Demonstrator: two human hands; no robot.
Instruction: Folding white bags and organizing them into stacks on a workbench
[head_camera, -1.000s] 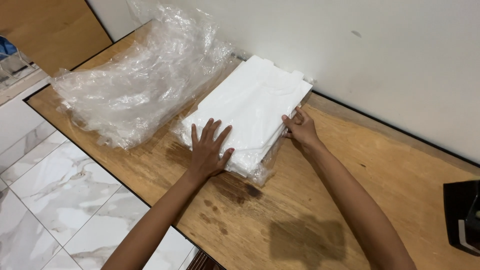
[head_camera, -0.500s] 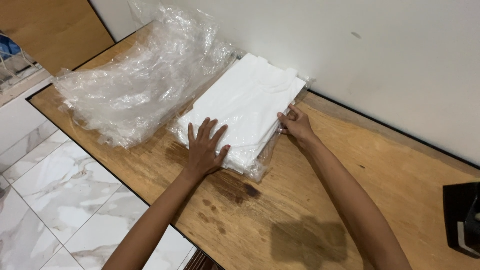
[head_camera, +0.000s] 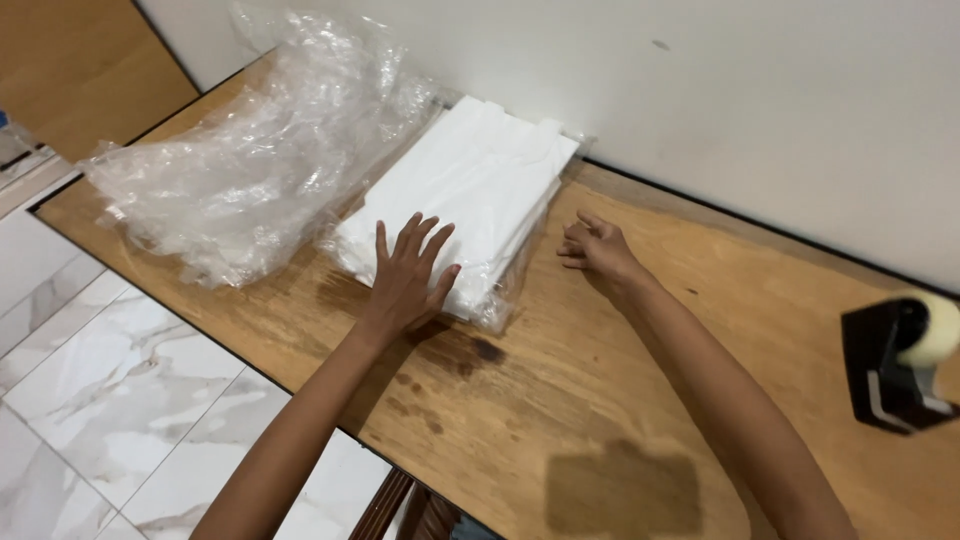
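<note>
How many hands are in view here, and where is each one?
2. The left hand lies flat, fingers spread, on the near end of the white stack. The right hand rests loosely curled on the wooden table, just right of the stack.

A heap of crumpled clear plastic wrap (head_camera: 260, 160) lies at the far left of the wooden surface (head_camera: 600, 400). A black tape dispenser (head_camera: 900, 365) sits at its right edge. White marble floor tiles (head_camera: 110, 390) show below.
</note>
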